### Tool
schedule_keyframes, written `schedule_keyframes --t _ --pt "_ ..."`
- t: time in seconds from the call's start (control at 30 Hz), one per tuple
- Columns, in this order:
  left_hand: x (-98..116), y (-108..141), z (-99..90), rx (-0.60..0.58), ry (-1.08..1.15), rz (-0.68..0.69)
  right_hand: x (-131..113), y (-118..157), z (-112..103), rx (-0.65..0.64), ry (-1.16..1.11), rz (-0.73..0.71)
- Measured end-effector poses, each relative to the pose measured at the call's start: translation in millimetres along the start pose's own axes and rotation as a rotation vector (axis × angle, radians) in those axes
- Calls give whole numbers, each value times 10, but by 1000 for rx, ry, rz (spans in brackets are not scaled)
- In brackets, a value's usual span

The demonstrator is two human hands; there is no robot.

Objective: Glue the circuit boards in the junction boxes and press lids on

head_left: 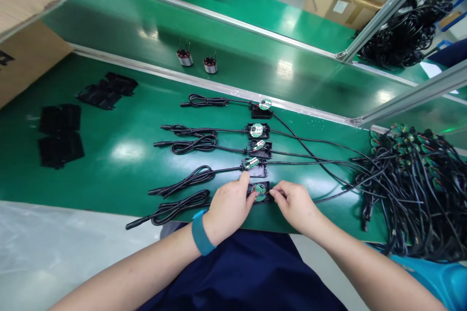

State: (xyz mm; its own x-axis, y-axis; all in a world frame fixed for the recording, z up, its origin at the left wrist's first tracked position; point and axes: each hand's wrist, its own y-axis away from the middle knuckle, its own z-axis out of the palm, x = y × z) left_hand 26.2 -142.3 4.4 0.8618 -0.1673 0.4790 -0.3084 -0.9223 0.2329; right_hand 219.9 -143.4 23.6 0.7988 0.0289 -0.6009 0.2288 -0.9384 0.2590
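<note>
Hands at the near table edge: left hand (228,204) and right hand (294,204) pinch the black case (260,191) with its green board, cable (171,210) running left. Beyond, four more cases (258,130) lie in a row; cable heap (416,189) at right.

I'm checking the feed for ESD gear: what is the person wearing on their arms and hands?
Both forearms are bare, with no sleeves reaching them and no gloves. The left hand has a plain teal band round its wrist, smooth and without visible markings or cable. The right hand and its wrist carry nothing. No rings show. A dark navy garment covers the lap below.
</note>
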Motion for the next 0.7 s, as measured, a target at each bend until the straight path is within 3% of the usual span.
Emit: schedule_keyframes --t 0.13,0.3,0.47,0.6,0.7 --pt "-12 2 21 2 17 3 2 -38 -23 -80 -207 200" --pt "-8 -1 19 -8 16 -5 -26 -160 -66 -147 -111 256" --pt "-2 -13 -8 -24 14 2 -70 -360 -142 -373 -120 404" --pt "-12 -21 -15 -45 37 -11 -106 -428 -182 -450 -77 432" --pt "-18 -36 -10 -56 43 -9 -177 -431 -186 -397 181 329"
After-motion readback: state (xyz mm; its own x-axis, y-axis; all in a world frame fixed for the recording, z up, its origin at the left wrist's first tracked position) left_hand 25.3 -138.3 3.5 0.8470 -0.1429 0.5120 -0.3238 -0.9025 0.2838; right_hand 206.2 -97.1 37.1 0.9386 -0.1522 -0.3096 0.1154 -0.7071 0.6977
